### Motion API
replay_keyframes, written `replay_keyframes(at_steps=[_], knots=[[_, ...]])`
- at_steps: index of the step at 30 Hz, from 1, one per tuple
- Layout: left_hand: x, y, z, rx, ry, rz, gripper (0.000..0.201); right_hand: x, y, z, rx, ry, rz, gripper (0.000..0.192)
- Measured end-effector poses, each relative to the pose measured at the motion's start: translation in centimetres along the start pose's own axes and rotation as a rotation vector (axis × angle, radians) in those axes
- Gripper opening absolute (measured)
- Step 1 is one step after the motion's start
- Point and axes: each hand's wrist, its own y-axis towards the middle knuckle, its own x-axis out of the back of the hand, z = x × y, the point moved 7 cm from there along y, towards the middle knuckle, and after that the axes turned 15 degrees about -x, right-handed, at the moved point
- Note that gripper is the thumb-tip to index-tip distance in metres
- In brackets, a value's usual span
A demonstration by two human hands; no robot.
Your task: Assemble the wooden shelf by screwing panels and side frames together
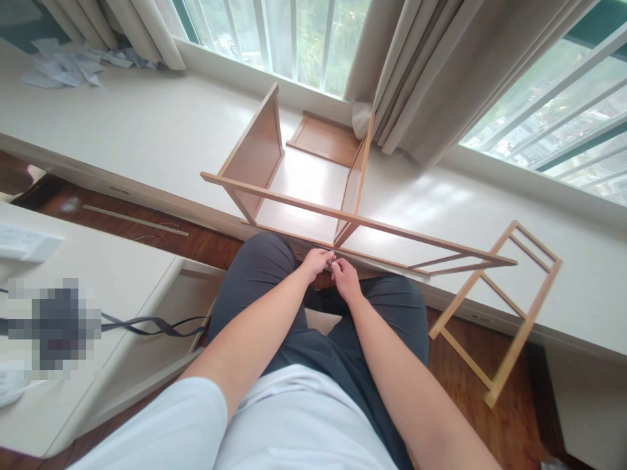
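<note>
Over my lap, my left hand and my right hand meet, the fingers of each pinched together. Between the fingertips is a small, partly shiny piece, too small to name. Just beyond the hands stands a partly built light-brown wooden frame on the white ledge. It has long rails, a tall panel at its left and an upright divider near its middle. Neither hand appears to touch the frame. Within it, a small wooden panel lies flat by the window wall.
A separate wooden ladder-like frame leans against the ledge at right. Crumpled white paper lies at the ledge's far left. At left stands a white desk with a power strip and black cables. Curtains hang behind.
</note>
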Motion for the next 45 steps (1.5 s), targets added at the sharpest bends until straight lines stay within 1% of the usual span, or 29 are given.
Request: replay_keyframes(at_steps=[9,17,22,27,38,45], knots=[[-0.1,-0.1,0.0,0.0,-0.008,0.006,0.022,-0.4,0.5,-0.9,-0.048,0.052,0.022,0.026],[-0.1,-0.3,-0.3,0.001,-0.009,-0.004,0.022,-1.8,1.6,-2.7,-0.128,0.143,0.144,0.027],[-0.1,-0.4,-0.7,-0.003,-0.009,-0.008,0.02,-2.4,1.6,-2.9,-0.187,0.188,0.212,0.028],[0.0,-0.6,-0.9,-0.005,-0.008,-0.011,0.018,-2.6,1.4,-3.0,-0.249,0.218,0.248,0.029],[0.1,-0.5,-0.9,-0.016,0.001,-0.031,0.015,-2.6,1.6,-3.1,-0.219,0.195,0.235,0.032],[0.1,-0.3,-0.6,-0.032,0.009,-0.038,0.011,-1.9,1.6,-2.6,-0.164,0.166,0.169,0.03]])
